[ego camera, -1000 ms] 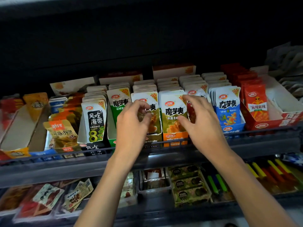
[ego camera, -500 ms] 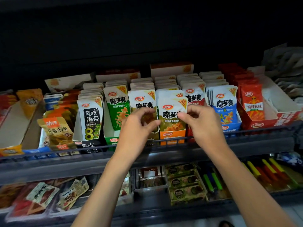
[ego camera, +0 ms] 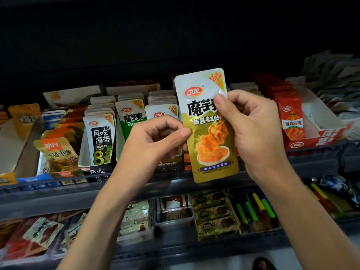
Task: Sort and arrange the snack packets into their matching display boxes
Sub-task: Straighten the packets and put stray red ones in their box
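Note:
A gold-and-white snack packet (ego camera: 209, 133) is held upright in front of the upper shelf, lifted clear of the display boxes. My right hand (ego camera: 255, 129) grips its right edge with thumb on the front. My left hand (ego camera: 157, 139) pinches its left edge between thumb and forefinger. Behind them stand rows of packets in display boxes: a black-labelled kelp packet (ego camera: 101, 139), a green packet (ego camera: 131, 117), a white packet (ego camera: 161, 112), and a red packet (ego camera: 292, 121) in a red box (ego camera: 319, 139). The boxes directly behind the hands are hidden.
A gold fish-snack packet (ego camera: 58, 154) leans at the left beside an open cardboard box (ego camera: 11, 145). The dark shelf rail (ego camera: 58, 184) runs along the front. A lower shelf holds trays of packets (ego camera: 214, 215) and coloured sticks (ego camera: 253, 209).
Both hands have pulled the gold packet up and out of its box toward me; earlier it sat in the row with fingers pinching its sides.

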A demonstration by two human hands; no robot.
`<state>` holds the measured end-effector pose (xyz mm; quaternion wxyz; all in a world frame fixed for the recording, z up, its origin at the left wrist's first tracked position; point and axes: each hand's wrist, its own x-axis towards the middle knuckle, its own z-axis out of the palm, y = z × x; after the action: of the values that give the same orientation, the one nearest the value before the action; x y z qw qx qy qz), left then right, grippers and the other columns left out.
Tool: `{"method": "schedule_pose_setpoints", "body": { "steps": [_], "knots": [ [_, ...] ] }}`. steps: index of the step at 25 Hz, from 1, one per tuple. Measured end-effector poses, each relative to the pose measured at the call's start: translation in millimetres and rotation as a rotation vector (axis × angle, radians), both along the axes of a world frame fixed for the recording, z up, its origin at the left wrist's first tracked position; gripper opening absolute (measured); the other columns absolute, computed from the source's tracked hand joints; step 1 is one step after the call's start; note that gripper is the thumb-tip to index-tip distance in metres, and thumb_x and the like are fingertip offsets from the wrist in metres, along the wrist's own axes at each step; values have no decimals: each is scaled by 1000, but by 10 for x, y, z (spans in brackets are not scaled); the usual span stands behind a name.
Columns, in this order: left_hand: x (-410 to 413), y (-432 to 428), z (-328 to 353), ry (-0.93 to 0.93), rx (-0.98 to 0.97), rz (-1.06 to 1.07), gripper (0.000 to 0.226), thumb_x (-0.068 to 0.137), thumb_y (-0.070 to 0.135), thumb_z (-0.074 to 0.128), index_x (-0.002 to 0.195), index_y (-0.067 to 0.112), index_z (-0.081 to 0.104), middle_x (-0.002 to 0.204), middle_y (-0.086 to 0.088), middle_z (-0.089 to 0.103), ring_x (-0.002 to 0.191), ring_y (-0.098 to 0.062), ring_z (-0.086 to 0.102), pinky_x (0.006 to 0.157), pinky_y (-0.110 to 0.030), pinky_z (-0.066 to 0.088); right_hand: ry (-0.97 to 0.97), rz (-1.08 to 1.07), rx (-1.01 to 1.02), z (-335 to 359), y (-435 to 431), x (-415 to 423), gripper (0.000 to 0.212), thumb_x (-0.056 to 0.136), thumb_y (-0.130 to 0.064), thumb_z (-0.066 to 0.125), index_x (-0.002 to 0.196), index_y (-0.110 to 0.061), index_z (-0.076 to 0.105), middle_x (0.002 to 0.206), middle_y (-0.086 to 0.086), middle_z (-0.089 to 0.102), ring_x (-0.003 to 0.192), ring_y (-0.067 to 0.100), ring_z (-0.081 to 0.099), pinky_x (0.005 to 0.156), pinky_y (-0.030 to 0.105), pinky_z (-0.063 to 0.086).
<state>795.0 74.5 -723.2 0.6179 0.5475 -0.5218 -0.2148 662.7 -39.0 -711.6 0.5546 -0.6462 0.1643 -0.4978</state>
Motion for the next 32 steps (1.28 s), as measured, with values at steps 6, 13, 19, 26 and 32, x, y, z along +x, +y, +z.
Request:
{"method": "schedule_pose_setpoints", "body": {
  "steps": [6,13,19,26,32],
  "knots": [
    [34,13,-13,3,-27,39,13,84,19,65,73,13,65,59,0,59,50,-14,45,49,-27,34,-16,34,-10,28,24,-1,20,95,-13,58,88,4,66,82,12,73,73,18,72,61,26,57],
    [49,24,-27,5,-31,51,12,84,18,65,73,13,64,58,3,59,52,-14,46,49,-26,35,2,45,-16,17,20,1,20,95,-12,59,88,5,67,79,6,73,71,12,71,59,21,54],
    [20,10,-39,1,-63,120,7,79,15,69,84,10,68,72,2,70,60,-4,61,52,-13,45,86,107,-74,26,82,28,14,92,-9,61,79,-8,67,60,-12,68,54,-5,62,49,8,45],
    [431,-113,-83,49,-86,437,9,86,11,67,81,19,69,84,4,75,87,-14,71,73,-27,54,160,-129,-96,-105,-93,55,10,93,-22,63,94,-24,72,69,-15,64,61,0,55,58,14,43],
    [589,-336,-278,167,-25,461,10,90,6,62,83,12,66,85,-1,72,82,-8,68,71,-21,53,262,-199,-2,-323,-268,60,9,91,-21,65,97,-23,72,75,-12,65,69,6,58,64,21,43]
  ]
}}
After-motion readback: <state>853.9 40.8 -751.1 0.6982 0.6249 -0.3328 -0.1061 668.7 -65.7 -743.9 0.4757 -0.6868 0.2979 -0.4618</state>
